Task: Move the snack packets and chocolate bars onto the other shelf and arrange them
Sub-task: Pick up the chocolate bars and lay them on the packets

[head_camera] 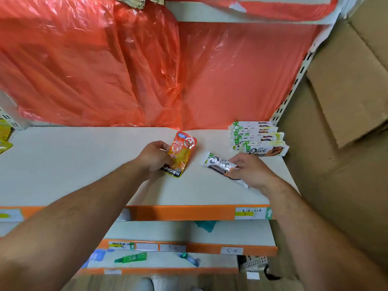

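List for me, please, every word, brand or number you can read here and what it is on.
"Dove": chocolate bar held by the right hand.
"Dove": front bar of the pile on the shelf.
"ONCHEW": bottom of the snack packet in the left hand.
Shelf price tags and the packet's other print: too blurred to read.

I can't read the shelf label (pixel 249 213) — writing too small. At L edge, yellow pkts (pixel 3 133) cut off; bar (pixel 219 163) end hidden under right hand (pixel 252 172).
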Demonstrator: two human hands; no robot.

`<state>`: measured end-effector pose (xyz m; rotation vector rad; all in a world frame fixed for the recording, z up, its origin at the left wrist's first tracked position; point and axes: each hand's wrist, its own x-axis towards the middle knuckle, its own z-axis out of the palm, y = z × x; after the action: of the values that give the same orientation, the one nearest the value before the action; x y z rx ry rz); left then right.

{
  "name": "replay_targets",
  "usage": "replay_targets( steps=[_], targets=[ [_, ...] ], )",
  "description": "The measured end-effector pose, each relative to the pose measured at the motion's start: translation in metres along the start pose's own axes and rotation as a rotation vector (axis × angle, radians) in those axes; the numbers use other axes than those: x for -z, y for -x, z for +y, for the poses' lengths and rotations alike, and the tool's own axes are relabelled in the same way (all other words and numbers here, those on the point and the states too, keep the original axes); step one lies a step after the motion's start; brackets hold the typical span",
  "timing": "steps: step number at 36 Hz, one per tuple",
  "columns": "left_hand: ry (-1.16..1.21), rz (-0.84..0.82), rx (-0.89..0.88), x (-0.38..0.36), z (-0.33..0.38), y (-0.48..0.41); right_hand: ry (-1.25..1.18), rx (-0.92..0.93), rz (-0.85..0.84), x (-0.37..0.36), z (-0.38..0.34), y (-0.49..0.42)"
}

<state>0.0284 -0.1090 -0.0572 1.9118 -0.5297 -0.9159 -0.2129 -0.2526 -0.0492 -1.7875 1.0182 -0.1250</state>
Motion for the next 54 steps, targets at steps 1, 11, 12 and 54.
replay_targets(
  steps=[1, 11, 12, 54],
  targets=[
    [0.019, 0.009, 0.004, 0.002, -0.001, 0.002, -0.089, 0.01, -0.015, -0.002, -0.003, 0.0],
    [0.146, 0.093, 0.004, 0.053, -0.011, 0.025, -0.241, 0.099, -0.04, -0.034, -0.048, -0.005],
    [0.156, 0.105, 0.004, 0.06, -0.013, 0.027, -0.237, 0.107, -0.048, -0.04, -0.053, -0.006],
    [0.431, 0.731, 0.079, 0.526, -0.25, 0.202, 0.058, 0.395, -0.521, -0.544, -0.347, 0.034]
  ],
)
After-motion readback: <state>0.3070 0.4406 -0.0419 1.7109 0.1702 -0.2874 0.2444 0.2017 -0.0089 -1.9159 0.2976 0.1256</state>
